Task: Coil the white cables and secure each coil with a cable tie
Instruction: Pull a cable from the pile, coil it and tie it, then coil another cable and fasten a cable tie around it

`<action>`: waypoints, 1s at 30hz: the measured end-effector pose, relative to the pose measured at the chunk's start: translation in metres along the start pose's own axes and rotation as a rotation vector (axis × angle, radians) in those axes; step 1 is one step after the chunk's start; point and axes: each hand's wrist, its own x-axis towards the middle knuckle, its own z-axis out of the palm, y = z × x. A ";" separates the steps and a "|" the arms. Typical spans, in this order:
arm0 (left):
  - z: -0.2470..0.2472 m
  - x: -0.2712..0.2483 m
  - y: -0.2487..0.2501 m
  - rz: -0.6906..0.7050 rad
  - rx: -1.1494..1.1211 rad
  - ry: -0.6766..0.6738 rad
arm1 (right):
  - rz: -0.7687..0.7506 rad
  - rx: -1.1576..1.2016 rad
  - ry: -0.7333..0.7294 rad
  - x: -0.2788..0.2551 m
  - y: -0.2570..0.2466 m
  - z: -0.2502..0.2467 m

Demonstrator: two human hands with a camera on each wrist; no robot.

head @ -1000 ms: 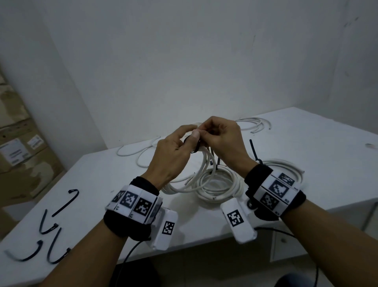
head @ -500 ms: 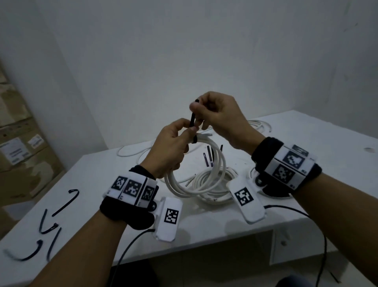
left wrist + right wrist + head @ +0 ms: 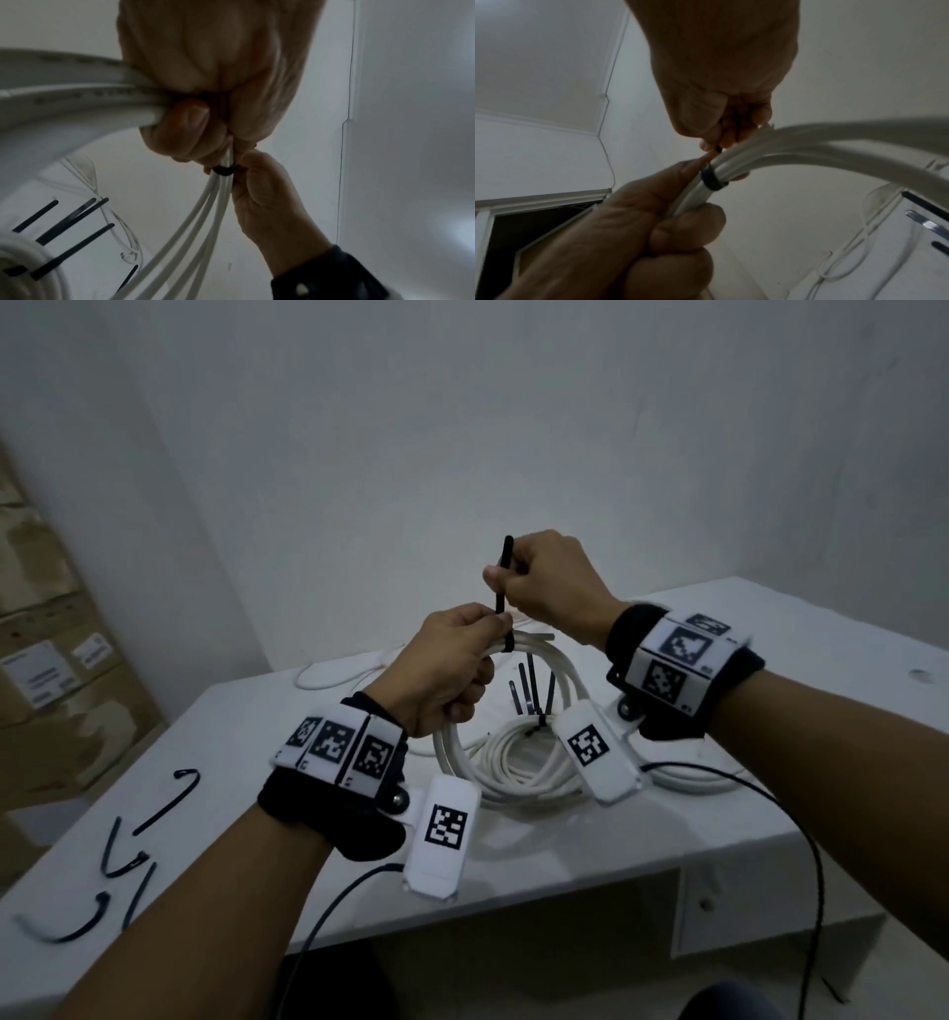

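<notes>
While your left hand (image 3: pixel 445 666) grips the coil (image 3: pixel 518 711), your right hand (image 3: pixel 549 588) pinches the tie (image 3: pixel 503 580) tail.
Only your wrist views show the black band cinching smooth round strands.

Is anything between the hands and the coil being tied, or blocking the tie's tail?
Nothing visible. The left hand grips the white coil directly; the right hand pinches the black cable tie tail, which points up into free space.

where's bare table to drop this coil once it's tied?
Bare table right of the tied coils, and front strip between loose ties and left hand. Crowded: centre coils, back-edge cables.
</notes>
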 end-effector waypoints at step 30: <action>0.156 0.088 -0.034 0.032 0.886 -0.158 | 0.549 -0.577 -0.406 -0.068 0.192 -0.069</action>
